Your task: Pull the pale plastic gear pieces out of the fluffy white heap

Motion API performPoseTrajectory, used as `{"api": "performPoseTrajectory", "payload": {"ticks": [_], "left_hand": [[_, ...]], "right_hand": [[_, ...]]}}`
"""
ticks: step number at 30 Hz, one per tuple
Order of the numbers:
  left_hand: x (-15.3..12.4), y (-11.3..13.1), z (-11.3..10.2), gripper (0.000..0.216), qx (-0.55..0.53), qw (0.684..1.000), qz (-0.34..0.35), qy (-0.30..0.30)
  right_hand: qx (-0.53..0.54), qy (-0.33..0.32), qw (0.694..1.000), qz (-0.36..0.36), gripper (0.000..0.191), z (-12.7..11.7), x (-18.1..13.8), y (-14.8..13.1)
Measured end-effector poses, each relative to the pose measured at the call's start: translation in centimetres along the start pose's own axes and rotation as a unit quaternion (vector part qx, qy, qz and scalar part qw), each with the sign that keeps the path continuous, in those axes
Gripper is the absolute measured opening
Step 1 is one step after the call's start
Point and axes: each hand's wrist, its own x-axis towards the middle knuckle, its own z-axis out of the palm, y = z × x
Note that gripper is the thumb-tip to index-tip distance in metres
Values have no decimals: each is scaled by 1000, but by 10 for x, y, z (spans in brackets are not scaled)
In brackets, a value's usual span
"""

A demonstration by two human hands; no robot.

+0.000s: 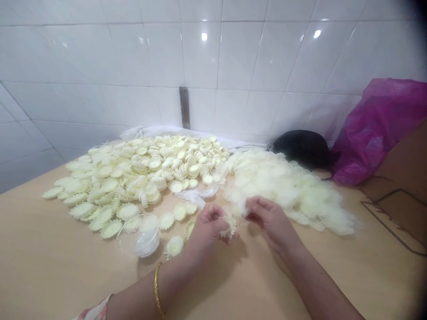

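Note:
My left hand point(208, 226) is closed in a pinch on a small cream rosette with frilled edges point(229, 229), held just above the tan table point(50, 266). A gold bangle point(156, 289) sits on that wrist. My right hand point(268, 218) is right beside it, fingers curled together at the rosette's right edge and at the fringe of a fluffy pile of loose cream petals point(290, 191); what it pinches is too small to make out. A big heap of finished cream rosettes point(143, 173) lies to the left and behind.
A small clear plastic tub point(145, 240) with something white inside stands left of my left hand. A black bag point(302, 146) and a magenta plastic bag point(376, 129) lie at the back right against the white tiled wall point(233, 66). A brown board point(403, 178) sits at the right.

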Motion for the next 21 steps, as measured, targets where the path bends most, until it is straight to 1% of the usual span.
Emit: {"api": "performPoseTrajectory", "payload": {"ticks": [3, 6, 8, 9, 11, 13, 15, 16, 18, 21], "left_hand": [[-1, 3, 0, 28, -19, 999, -46, 0], [0, 2, 1, 18, -28, 996, -75, -32], [1, 0, 1, 17, -16, 998, -60, -25], [2, -1, 0, 19, -8, 999, -49, -14], [3, -2, -1, 21, 6, 999, -32, 3], [3, -2, -2, 20, 14, 1000, -24, 3], [3, -2, -3, 20, 18, 1000, -19, 0], [3, -2, -3, 19, 20, 1000, -17, -1], [3, -2, -3, 18, 20, 1000, -14, -5], [2, -2, -2, 19, 23, 1000, -13, -11]], "right_hand": [[-25, -22, 999, 13, 25, 4, -3, 1], [-54, -75, 996, 12, 26, 6, -6, 2], [-56, -95, 994, 20, 27, 7, -7, 3], [-48, -90, 994, 27, 28, 7, -6, 4], [-19, -57, 997, 44, 31, 5, -5, 6], [4, -35, 998, 53, 32, 2, -3, 7], [0, -51, 997, 54, 28, 0, -2, 8], [-11, -63, 997, 49, 26, 0, -2, 7], [-48, -66, 996, 30, 23, 2, -4, 5], [-141, -26, 989, -32, 23, 6, -7, -1]]}}
